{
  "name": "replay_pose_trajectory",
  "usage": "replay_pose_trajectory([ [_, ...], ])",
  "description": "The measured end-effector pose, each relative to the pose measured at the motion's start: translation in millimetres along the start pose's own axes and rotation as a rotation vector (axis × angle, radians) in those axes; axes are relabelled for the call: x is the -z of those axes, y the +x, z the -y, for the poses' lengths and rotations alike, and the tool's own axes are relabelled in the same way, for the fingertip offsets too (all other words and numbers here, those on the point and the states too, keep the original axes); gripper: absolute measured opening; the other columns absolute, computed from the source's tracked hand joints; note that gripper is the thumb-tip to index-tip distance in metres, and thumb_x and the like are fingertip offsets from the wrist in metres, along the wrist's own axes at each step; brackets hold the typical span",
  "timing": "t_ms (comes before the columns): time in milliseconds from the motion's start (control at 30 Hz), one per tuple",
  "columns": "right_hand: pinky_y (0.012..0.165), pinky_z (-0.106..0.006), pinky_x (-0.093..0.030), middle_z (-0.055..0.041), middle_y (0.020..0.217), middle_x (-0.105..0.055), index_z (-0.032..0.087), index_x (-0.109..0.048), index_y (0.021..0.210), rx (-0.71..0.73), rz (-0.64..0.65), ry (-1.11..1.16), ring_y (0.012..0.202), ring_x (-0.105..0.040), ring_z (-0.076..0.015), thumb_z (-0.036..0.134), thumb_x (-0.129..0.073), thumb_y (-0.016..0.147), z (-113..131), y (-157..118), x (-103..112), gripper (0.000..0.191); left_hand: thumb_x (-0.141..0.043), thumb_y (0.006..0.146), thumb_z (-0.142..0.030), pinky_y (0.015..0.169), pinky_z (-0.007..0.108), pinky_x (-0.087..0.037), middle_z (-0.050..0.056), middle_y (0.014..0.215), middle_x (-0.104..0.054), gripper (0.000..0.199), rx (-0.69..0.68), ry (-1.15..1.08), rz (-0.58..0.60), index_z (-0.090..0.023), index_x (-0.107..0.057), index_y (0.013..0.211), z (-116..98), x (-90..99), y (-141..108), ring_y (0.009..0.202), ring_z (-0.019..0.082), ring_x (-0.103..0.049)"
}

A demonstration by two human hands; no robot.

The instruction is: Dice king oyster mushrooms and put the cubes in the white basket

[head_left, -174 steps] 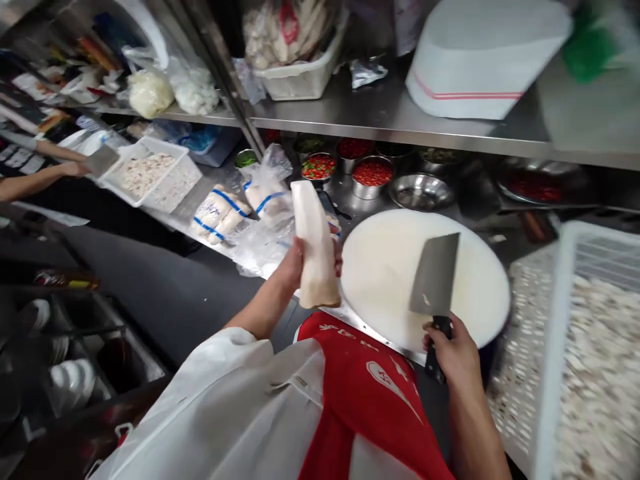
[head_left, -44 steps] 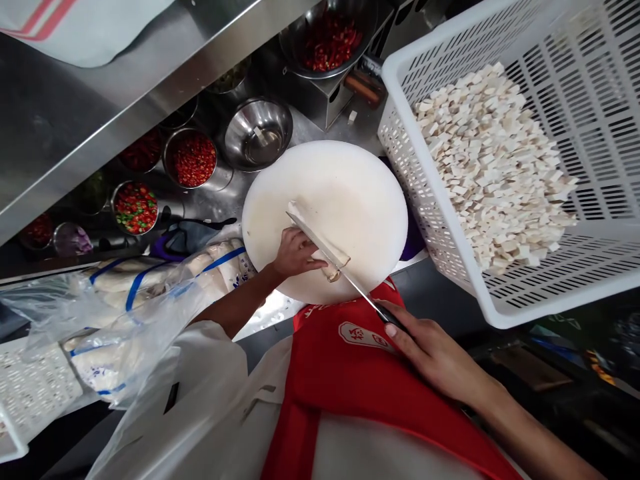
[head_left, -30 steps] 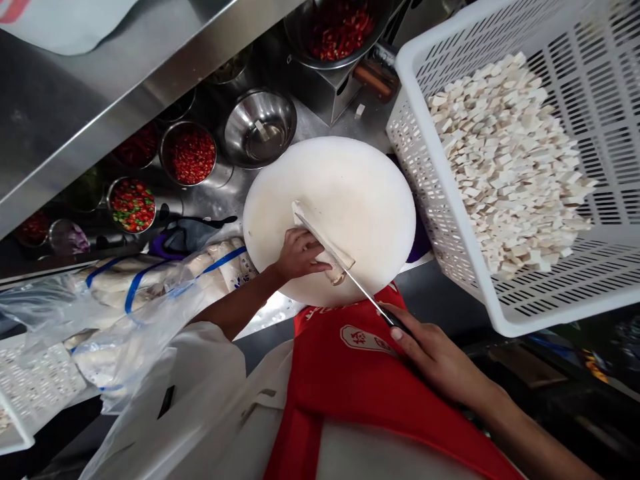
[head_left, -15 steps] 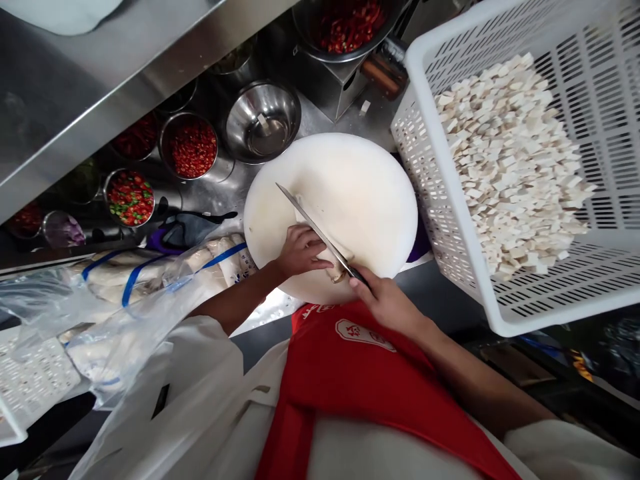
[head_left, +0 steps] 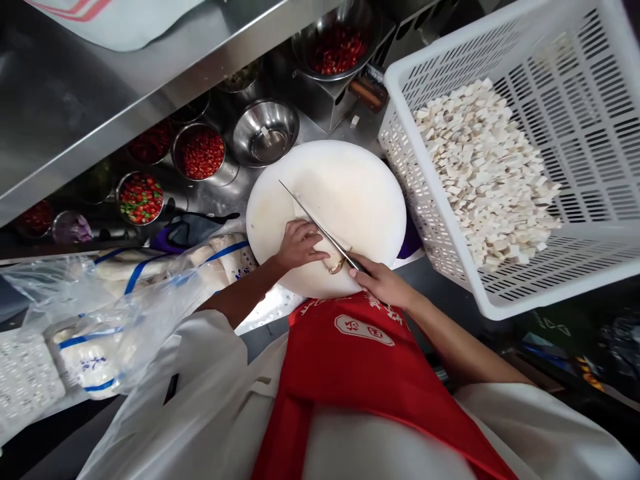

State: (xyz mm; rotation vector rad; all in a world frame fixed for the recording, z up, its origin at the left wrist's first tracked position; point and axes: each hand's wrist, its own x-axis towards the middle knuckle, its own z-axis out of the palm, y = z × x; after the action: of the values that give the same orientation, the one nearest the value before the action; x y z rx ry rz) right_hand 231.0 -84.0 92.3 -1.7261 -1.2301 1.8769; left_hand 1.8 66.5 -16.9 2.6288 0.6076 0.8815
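My right hand [head_left: 383,281] is closed around the dark handle of a long kitchen knife [head_left: 316,223]. The blade slants up and left across a round white cutting board [head_left: 373,190]. Under and beside the blade lies a pale mushroom [head_left: 333,262], probably a king oyster, with a brownish end near the knife handle. Pressing it to the board from the left is my left hand [head_left: 299,245], fingers curled over it and thumb reaching toward the blade. The fingers and the knife hide part of the mushroom.
At the right, a white slotted basket [head_left: 439,180] holds a heap of pale cut pieces. A steel bowl [head_left: 245,137] and tins of chopped red chillies [head_left: 201,155] stand behind the board. Bagged mushrooms [head_left: 93,357] lie left, below a steel shelf edge [head_left: 165,93].
The head view has shifted, so the basket appears farther left. The blade is turned more edge-on. Both hands keep nearly the same places on the knife and the mushroom.
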Motion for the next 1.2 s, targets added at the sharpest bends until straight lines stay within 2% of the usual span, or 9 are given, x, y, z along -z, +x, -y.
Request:
replay_pose_trajectory([
  [67,0.064,-0.032,-0.055,0.0018,0.076,-0.067,0.023,-0.036,0.147,-0.027,0.103,0.130,0.059,-0.065,-0.0172,0.030,-0.055,0.087,5.3,9.0,4.1,0.063,-0.067,0.074,-0.071,0.091,0.042,-0.042,0.006,0.100,-0.064,0.050,-0.012,-0.002,-0.023,-0.024,-0.065,0.092,-1.1,1.0,1.1,0.105,0.025,-0.053],
  [133,0.057,-0.027,-0.053,0.0025,0.076,-0.065,0.022,-0.037,0.144,-0.046,0.127,0.195,0.057,-0.064,-0.0152,0.020,-0.058,0.078,11.2,15.4,5.8,0.070,-0.067,0.075,-0.069,0.092,0.043,-0.042,0.007,0.101,-0.064,0.049,-0.014,-0.003,-0.022,-0.024,-0.065,0.093,-1.9,1.6,2.0,0.105,0.025,-0.053],
  [300,0.051,-0.027,-0.049,0.0023,0.068,-0.066,0.019,-0.025,0.151,-0.157,0.022,-0.029,0.046,-0.059,-0.0150,0.019,-0.053,0.079,21.0,21.5,-0.3,0.078,-0.062,0.076,-0.073,0.092,0.044,-0.043,0.007,0.102,-0.063,0.052,0.029,0.050,0.046,-0.024,-0.066,0.092,-3.9,2.6,1.5,0.104,0.025,-0.055],
  [367,0.062,-0.030,-0.051,-0.0021,0.074,-0.071,0.015,-0.026,0.152,-0.108,-0.102,-0.171,0.057,-0.065,-0.0191,0.021,-0.051,0.082,23.2,19.0,-3.0,0.075,-0.064,0.076,-0.071,0.092,0.044,-0.043,0.008,0.103,-0.063,0.051,0.048,0.046,0.052,-0.023,-0.067,0.092,-5.8,4.3,0.4,0.104,0.025,-0.055],
  [433,0.076,-0.033,-0.050,-0.0084,0.095,-0.074,0.015,-0.038,0.147,0.000,-0.209,-0.296,0.080,-0.069,-0.0236,0.021,-0.048,0.084,25.4,12.1,-4.5,0.064,-0.067,0.076,-0.068,0.093,0.045,-0.043,0.009,0.103,-0.062,0.049,0.069,0.024,0.054,-0.023,-0.067,0.095,-8.0,6.6,-0.7,0.105,0.026,-0.054],
  [533,0.078,-0.033,-0.046,-0.0106,0.106,-0.073,0.017,-0.049,0.137,0.052,-0.268,-0.426,0.093,-0.068,-0.0268,0.026,-0.043,0.090,30.8,-8.0,-5.8,0.048,-0.069,0.075,-0.066,0.094,0.046,-0.043,0.009,0.102,-0.062,0.050,0.101,0.020,0.088,-0.025,-0.067,0.103,-10.0,9.2,-1.4,0.104,0.026,-0.055],
  [667,0.066,-0.031,-0.041,-0.0088,0.087,-0.073,0.016,-0.049,0.133,0.010,-0.227,-0.518,0.079,-0.068,-0.0268,0.032,-0.037,0.095,42.1,-47.4,-7.1,0.042,-0.068,0.076,-0.065,0.093,0.047,-0.042,0.008,0.100,-0.062,0.047,0.107,-0.008,0.109,-0.024,-0.066,0.098,-8.6,8.9,-1.8,0.104,0.026,-0.054],
  [833,0.066,-0.032,-0.038,-0.0079,0.085,-0.072,0.017,-0.049,0.130,0.011,-0.135,-0.550,0.077,-0.068,-0.0261,0.025,-0.036,0.094,52.0,-81.4,-9.5,0.040,-0.068,0.073,-0.068,0.091,0.047,-0.042,0.008,0.098,-0.062,0.049,0.102,0.002,0.097,-0.023,-0.066,0.092,-5.5,6.5,-2.6,0.103,0.027,-0.053],
  [1200,0.060,-0.030,-0.036,-0.0058,0.073,-0.068,0.017,-0.052,0.121,-0.108,-0.076,-0.502,0.064,-0.062,-0.0223,0.020,-0.039,0.091,49.9,-66.2,-12.4,0.033,-0.070,0.072,-0.066,0.091,0.047,-0.040,0.007,0.098,-0.062,0.047,0.106,-0.070,0.101,-0.025,-0.067,0.095,-5.0,5.3,-2.9,0.104,0.027,-0.051],
])
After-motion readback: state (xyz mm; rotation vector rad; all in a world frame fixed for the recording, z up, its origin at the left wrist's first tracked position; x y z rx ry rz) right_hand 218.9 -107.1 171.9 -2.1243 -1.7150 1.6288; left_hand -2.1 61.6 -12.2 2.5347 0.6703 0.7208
